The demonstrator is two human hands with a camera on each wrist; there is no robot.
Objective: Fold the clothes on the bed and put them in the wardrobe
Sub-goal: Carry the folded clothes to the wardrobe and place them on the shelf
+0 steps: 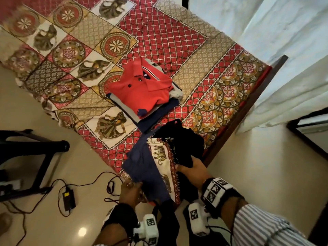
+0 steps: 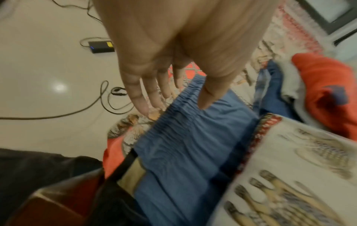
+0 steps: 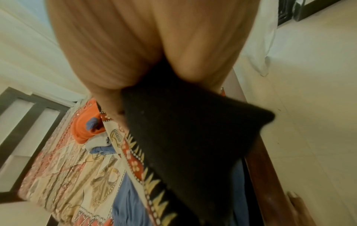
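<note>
At the bed's near corner I hold a folded pile: a blue garment (image 1: 147, 171), a white elephant-print cloth (image 1: 163, 157) and a black garment (image 1: 184, 144). My left hand (image 1: 131, 190) pinches the blue garment's (image 2: 185, 145) gathered edge, its thumb (image 2: 208, 94) on top and the fingers (image 2: 142, 97) at the edge. My right hand (image 1: 190, 167) grips the black garment (image 3: 193, 130), which covers its fingers. A second folded stack topped by a red polo shirt (image 1: 142, 86) lies further in on the patterned bedsheet (image 1: 168, 38).
The wooden bed frame (image 1: 248, 107) runs along the right side, with white curtains (image 1: 284, 50) beyond. A black power adapter (image 1: 69, 197) and loose cables (image 1: 99, 178) lie on the tiled floor at left. A black stand (image 1: 35, 151) is further left.
</note>
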